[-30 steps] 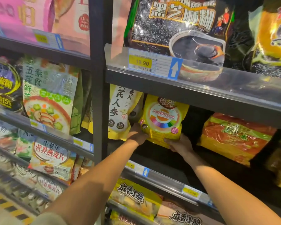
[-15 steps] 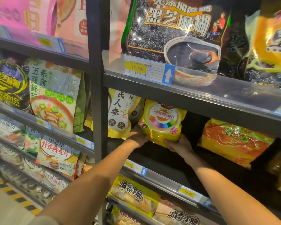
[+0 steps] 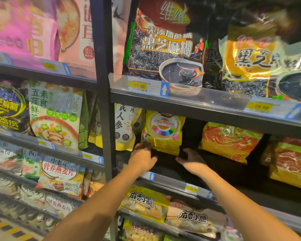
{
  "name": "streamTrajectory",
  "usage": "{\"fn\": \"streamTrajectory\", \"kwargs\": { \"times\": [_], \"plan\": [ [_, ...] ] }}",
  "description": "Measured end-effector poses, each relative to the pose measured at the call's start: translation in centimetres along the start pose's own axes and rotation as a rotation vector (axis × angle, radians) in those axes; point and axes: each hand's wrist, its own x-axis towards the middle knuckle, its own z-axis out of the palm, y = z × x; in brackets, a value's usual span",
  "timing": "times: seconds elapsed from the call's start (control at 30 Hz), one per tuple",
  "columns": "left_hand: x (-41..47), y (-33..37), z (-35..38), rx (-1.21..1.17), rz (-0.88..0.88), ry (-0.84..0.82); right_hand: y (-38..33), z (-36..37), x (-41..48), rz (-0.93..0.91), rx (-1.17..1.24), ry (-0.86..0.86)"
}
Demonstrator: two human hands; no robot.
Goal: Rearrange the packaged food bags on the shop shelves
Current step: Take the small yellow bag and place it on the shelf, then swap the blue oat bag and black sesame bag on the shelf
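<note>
Both bare forearms reached up and forward from the bottom edge toward the middle shelf (image 3: 172, 181). The left hand (image 3: 142, 158) hovered over that shelf's front edge, its grip loosely spread and holding nothing, fingertips just below the lower left corner of the yellow bag (image 3: 163, 134); whether they touched it could not be told. The right hand (image 3: 191, 160) hung below the yellow bag's lower right corner, fingers curled but apart, gripping nothing.

The yellow bag, printed with a rainbow ring, stood upright on the middle shelf, set back from the edge. Just left of the yellow bag stood a white-and-yellow pouch (image 3: 124, 127), close enough to look as if they touched. Right of the yellow bag, across a dark gap, an orange-and-yellow bag (image 3: 228, 141) leaned back.

Below the yellow bag, on the next shelf down, lay snack packets (image 3: 146, 202) with bold black lettering. Above the yellow bag, on the upper shelf, a black sesame bag (image 3: 165, 47) stood behind a price tag (image 3: 139, 86) reading 19.90. Far left of the yellow bag, past the dark upright post (image 3: 102, 84), a green-and-white soup bag (image 3: 56, 115) stood in the neighbouring bay.
</note>
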Motion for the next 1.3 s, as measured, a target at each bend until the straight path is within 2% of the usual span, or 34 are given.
{"fn": "streamTrajectory", "kwargs": {
  "times": [0.13,0.27,0.43,0.6,0.7,0.97,1.3],
  "plan": [
    [-3.9,-0.3,-1.1,0.206,0.216,0.145,-1.5,-0.5,-4.5,-0.073,-0.118,0.143],
    [-7.8,-2.8,-2.6,0.18,0.371,0.201,-4.8,0.3,-9.2,-0.076,-0.294,0.233],
    [-13.5,-7.4,-4.7,0.093,0.389,0.174,-9.4,3.8,-14.6,-0.324,-0.358,0.371],
    [-19.8,-13.3,-7.8,0.116,0.375,0.247,-14.6,8.3,-19.4,-0.423,-0.367,0.396],
    [-23.3,-17.5,-10.0,0.145,0.323,0.283,-17.9,11.3,-21.9,-0.449,-0.364,0.332],
    [-31.4,-29.8,-14.4,0.243,0.028,0.3,-28.0,18.3,-25.7,-0.553,-0.296,0.182],
    [-38.7,-42.9,-19.9,0.31,-0.309,0.344,-41.6,27.4,-25.3,-0.747,-0.217,0.024]
  ]
}}
